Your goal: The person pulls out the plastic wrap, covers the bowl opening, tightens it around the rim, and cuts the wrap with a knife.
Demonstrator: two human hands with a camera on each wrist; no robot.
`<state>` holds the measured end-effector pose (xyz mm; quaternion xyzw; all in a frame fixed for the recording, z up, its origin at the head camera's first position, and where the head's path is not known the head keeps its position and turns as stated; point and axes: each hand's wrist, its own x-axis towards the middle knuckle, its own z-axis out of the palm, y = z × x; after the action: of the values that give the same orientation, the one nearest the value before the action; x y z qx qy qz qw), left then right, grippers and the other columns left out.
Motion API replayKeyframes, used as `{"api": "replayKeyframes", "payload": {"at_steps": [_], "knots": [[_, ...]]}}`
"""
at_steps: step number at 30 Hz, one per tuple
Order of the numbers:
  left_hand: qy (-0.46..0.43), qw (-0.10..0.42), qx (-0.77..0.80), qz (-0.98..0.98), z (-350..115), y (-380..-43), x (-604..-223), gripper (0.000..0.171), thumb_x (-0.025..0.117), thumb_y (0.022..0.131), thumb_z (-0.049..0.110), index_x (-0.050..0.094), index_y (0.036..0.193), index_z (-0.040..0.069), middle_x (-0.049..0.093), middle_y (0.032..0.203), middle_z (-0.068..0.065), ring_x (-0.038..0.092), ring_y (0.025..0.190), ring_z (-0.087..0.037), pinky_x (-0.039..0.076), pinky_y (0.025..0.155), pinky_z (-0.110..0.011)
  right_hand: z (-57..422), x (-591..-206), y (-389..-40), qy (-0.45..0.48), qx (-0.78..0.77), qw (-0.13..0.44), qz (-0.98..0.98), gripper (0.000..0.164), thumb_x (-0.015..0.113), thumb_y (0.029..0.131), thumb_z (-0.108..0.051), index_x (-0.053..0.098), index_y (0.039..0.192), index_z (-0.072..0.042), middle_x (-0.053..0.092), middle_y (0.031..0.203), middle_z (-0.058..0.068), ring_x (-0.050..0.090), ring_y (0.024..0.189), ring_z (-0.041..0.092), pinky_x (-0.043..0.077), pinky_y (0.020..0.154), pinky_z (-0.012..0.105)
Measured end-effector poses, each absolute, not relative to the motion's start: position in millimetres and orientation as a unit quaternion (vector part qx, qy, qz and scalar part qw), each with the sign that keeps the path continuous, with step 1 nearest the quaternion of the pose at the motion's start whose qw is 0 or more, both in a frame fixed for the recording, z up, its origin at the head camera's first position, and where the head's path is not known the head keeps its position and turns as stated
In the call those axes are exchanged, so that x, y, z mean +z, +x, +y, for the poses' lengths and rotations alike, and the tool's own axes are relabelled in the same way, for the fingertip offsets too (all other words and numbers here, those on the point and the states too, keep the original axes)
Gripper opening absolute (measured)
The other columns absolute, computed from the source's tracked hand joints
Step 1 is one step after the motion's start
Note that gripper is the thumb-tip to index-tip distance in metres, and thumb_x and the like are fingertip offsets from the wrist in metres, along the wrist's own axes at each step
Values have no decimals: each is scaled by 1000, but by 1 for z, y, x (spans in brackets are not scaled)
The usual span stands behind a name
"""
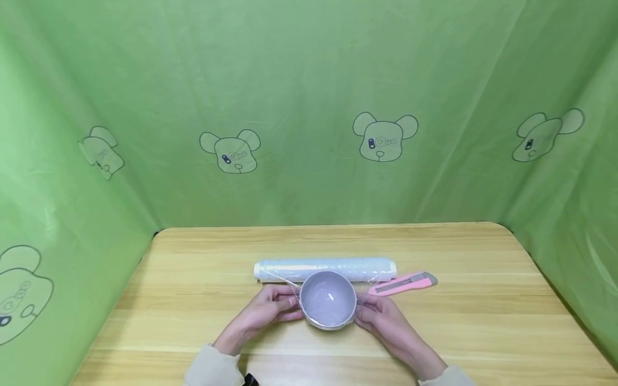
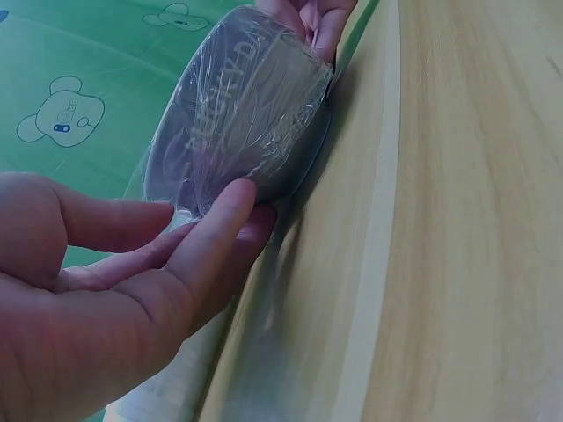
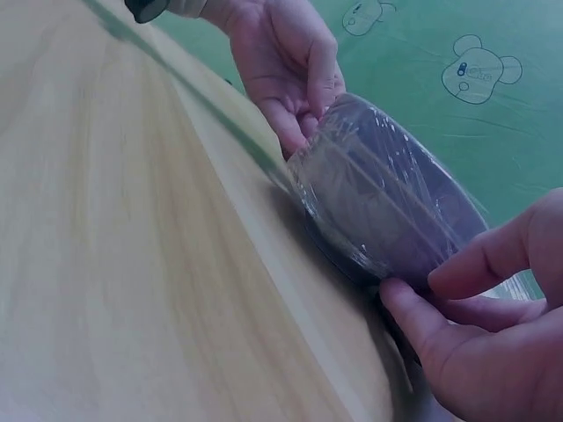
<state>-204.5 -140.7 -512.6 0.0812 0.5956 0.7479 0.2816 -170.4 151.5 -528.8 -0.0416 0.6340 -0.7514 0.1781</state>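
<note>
A grey bowl (image 1: pixel 328 300) stands near the front of the table, with clear plastic wrap (image 2: pixel 255 114) stretched over its mouth and clinging in creases to its outside. At the bowl's left side, my left hand (image 1: pixel 272 306) pinches the wrap with curled fingers; one fingertip presses the bowl's wall. On the opposite side my right hand (image 1: pixel 386 321) has thumb and fingers bent around the film low on the bowl (image 3: pixel 378 193). Behind the bowl lies the plastic wrap roll (image 1: pixel 328 266), and film reaches from it towards the bowl. The fingertips under the bowl are partly hidden.
A pink utility knife (image 1: pixel 403 283) lies right of the bowl, close to the roll's end and my right hand. The wooden table (image 1: pixel 193 257) is enclosed by green curtains (image 1: pixel 299 198) at the back and sides.
</note>
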Motion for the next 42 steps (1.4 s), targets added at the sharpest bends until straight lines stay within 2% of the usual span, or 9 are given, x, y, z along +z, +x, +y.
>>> {"api": "replayKeyframes", "payload": {"at_steps": [5,9,16,22,28,31,34,38,42], "knots": [[90,296,766,563,-145,-202,-514,42,48,102,-7,41,142,-20,54,138,-34,59,126,-39,49,107,-43,153,-529,-173,-55,-752,187,630,62,58,98,1,26,147,23,42,148,38,61,125,24,50,105,30],[87,319,786,522,-144,-195,-514,61,52,104,3,20,152,-18,40,151,-35,46,139,-41,40,115,-47,163,-519,-174,-73,-689,158,704,53,64,98,-7,46,141,18,54,141,33,62,124,29,52,101,28],[52,306,812,494,-125,-180,-501,74,55,103,10,8,155,-16,23,161,-34,25,150,-44,23,123,-55,189,-470,-171,-124,-446,62,884,25,70,97,-18,73,119,-5,73,119,11,67,112,32,52,101,55],[-7,268,829,492,-112,-164,-494,70,52,102,6,12,156,-14,27,160,-29,29,148,-41,25,120,-62,178,-436,-189,-127,-406,26,905,25,68,97,-10,71,119,0,75,104,10,71,90,20,62,80,35],[-50,233,848,473,-102,-153,-497,75,51,100,1,3,154,-17,15,164,-32,15,152,-45,14,118,-72,164,-431,-218,-140,-417,74,895,37,62,98,-4,62,135,-2,58,135,27,68,63,27,62,54,39],[-60,226,856,461,-97,-149,-500,77,53,98,-1,1,153,-18,12,163,-33,12,153,-45,13,118,-72,161,-437,-232,-177,-390,97,899,41,62,100,-7,59,140,-5,48,146,28,65,54,29,61,54,44],[-63,222,862,452,-92,-145,-501,78,53,97,-3,0,153,-18,11,163,-34,12,152,-46,15,119,-70,161,-443,-244,-225,-339,89,909,41,62,101,-11,58,141,-6,50,148,24,71,87,36,61,83,52],[-59,212,865,451,-88,-143,-502,77,51,96,-5,-1,153,-18,9,163,-35,12,151,-48,19,118,-70,161,-448,-254,-254,-308,87,913,39,60,103,-14,58,140,-3,55,143,24,52,131,45,44,108,63],[-54,210,868,447,-87,-143,-506,75,50,96,-6,3,154,-17,13,162,-34,15,150,-49,25,117,-69,162,-449,-259,-244,-314,124,909,37,58,102,-9,59,138,-1,61,134,26,61,118,41,51,102,59]]}}
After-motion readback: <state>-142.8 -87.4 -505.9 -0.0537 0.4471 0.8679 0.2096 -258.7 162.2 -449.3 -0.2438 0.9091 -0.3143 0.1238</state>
